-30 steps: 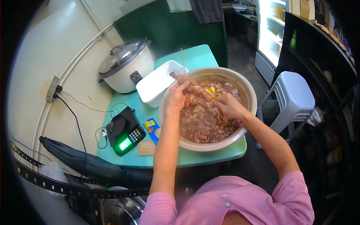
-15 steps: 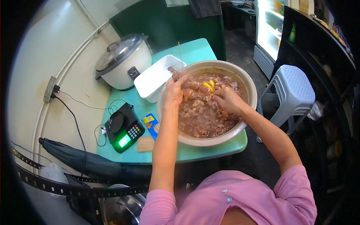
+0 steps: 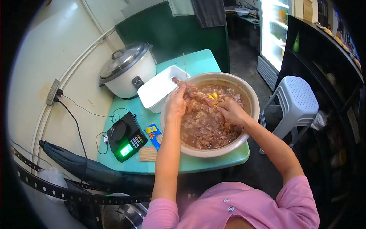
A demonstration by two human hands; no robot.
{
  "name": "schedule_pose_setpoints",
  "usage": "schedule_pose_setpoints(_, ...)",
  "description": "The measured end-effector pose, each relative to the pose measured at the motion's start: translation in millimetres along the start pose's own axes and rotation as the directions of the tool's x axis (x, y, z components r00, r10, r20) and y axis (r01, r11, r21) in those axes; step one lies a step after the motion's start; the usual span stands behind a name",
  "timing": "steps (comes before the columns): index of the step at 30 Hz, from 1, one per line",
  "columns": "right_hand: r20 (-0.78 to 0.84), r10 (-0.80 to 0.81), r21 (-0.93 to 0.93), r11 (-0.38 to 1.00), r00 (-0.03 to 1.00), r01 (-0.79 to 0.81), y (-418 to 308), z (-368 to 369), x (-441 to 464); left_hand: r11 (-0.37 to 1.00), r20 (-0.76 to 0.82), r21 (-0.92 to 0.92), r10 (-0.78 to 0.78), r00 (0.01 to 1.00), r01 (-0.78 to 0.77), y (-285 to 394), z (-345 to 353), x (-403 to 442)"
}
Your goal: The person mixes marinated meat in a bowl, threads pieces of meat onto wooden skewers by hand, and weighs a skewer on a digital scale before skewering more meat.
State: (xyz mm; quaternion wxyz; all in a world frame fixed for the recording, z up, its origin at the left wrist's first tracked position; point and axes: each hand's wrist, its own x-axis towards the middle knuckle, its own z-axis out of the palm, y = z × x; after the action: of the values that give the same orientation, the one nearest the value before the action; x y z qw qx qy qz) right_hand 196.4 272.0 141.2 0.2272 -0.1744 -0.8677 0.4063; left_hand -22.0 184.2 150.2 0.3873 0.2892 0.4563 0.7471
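A wide beige basin (image 3: 251,108) holds raw meat pieces (image 3: 204,129) in brownish liquid. Over its left side, my left hand (image 3: 178,100) is closed around a strip of meat threaded on a skewer (image 3: 194,93); one end of the meat sticks out past the fingers. My right hand (image 3: 231,111) pinches the skewer's other end low over the meat, its fingertips partly hidden. Something yellow (image 3: 214,96) lies on the meat between the hands. A thin bamboo stick (image 3: 184,63) stands up behind my left hand, beside a white plastic tub (image 3: 156,89).
On the turquoise table (image 3: 202,164) are a lit digital scale (image 3: 127,137), a blue packet (image 3: 153,133) and a bundle of bamboo skewers (image 3: 148,154). A large rice cooker (image 3: 127,72) stands at the back left. Stacked plastic stools (image 3: 297,95) are to the right.
The head view has tilted slightly, so the table and basin appear lower. Both hands keep their grip on the skewer and meat, with barely any shift.
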Motion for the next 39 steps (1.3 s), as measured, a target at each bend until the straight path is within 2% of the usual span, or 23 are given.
schedule_pose_setpoints(2,0.045,0.106,0.103,0.989,0.993,-0.11,-10,-4,-3,0.999,0.022,-0.034,-0.008,1.0,0.009,2,1,0)
schedule_pose_setpoints(7,0.009,0.058,0.09,0.994,0.998,-0.058,-1,-2,-1,0.987,0.015,-0.15,-0.049,0.999,0.051,9,8,-2)
schedule_pose_setpoints(9,0.014,0.079,0.12,0.99,0.997,-0.08,2,-1,-1,0.999,-0.021,0.052,0.01,1.0,-0.009,5,5,-3)
schedule_pose_setpoints(11,-0.054,0.008,-0.024,1.0,0.999,-0.009,6,-1,0,1.0,-0.031,0.023,-0.009,0.999,0.01,4,5,-1)
schedule_pose_setpoints(12,-0.054,0.012,-0.019,1.0,0.998,-0.013,9,0,0,1.0,-0.047,0.023,0.014,0.999,-0.013,3,5,-1)
schedule_pose_setpoints(14,-0.251,-0.106,-0.157,0.985,0.962,0.068,15,6,1,0.999,-0.069,0.031,0.025,0.997,-0.023,-2,4,-2)
schedule_pose_setpoints(17,-0.251,-0.053,-0.198,0.98,0.967,0.002,9,3,-1,1.0,-0.113,-0.01,0.004,0.994,-0.005,-5,5,-1)
schedule_pose_setpoints(22,-0.281,-0.077,-0.257,0.966,0.957,0.002,6,-2,5,0.998,-0.131,-0.006,0.061,0.989,-0.062,-8,7,1)
schedule_pose_setpoints(24,-0.276,-0.202,-0.397,0.914,0.94,0.08,2,-8,10,0.995,-0.123,0.016,0.102,0.987,-0.101,-4,10,2)
schedule_pose_setpoints(26,-0.296,-0.234,-0.389,0.915,0.926,0.107,-6,-27,18,0.998,-0.165,-0.063,-0.033,0.986,0.023,3,9,-1)
schedule_pose_setpoints(27,-0.305,-0.261,-0.374,0.917,0.916,0.137,-13,-39,23,0.997,-0.158,-0.076,-0.029,0.987,0.017,4,7,-1)
schedule_pose_setpoints(28,-0.306,-0.34,-0.389,0.897,0.889,0.209,-23,-55,29,0.998,-0.18,0.041,-0.035,0.983,0.043,2,3,-1)
schedule_pose_setpoints(30,-0.249,-0.38,-0.45,0.86,0.891,0.241,-48,-91,39,0.966,-0.22,0.247,-0.016,0.975,0.072,-8,-16,13)
schedule_pose_setpoints(31,-0.211,-0.423,-0.484,0.829,0.881,0.282,-63,-111,42,0.972,-0.226,0.225,-0.021,0.974,0.073,-14,-23,17)
schedule_pose_setpoints(32,-0.212,-0.424,-0.471,0.833,0.88,0.289,-82,-127,43,0.879,-0.207,0.476,0.123,0.971,-0.01,-20,-27,18)
schedule_pose_setpoints(33,-0.211,-0.459,-0.473,0.821,0.863,0.321,-95,-143,47,0.716,-0.15,0.693,0.256,0.955,-0.083,-25,-29,19)
schedule_pose_setpoints(34,-0.252,-0.474,-0.488,0.815,0.844,0.312,-112,-158,47,0.65,-0.152,0.757,0.272,0.95,-0.064,-17,-22,12)
schedule_pose_setpoints(35,-0.237,-0.468,-0.437,0.834,0.851,0.337,-121,-175,51,0.662,-0.161,0.747,0.27,0.949,-0.062,-19,-21,11)
schedule_pose_setpoints(36,-0.237,-0.499,-0.517,0.791,0.833,0.327,-141,-185,45,0.655,-0.155,0.749,0.323,0.934,-0.102,-20,-21,11)
schedule_pose_setpoints(37,-0.204,-0.555,-0.502,0.766,0.806,0.401,-148,-196,49,0.642,-0.148,0.753,0.375,0.915,-0.141,-21,-21,11)
schedule_pose_setpoints(39,-0.263,-0.531,-0.544,0.771,0.806,0.33,-154,-202,48,0.667,-0.168,0.734,0.362,0.917,-0.129,-22,-23,13)
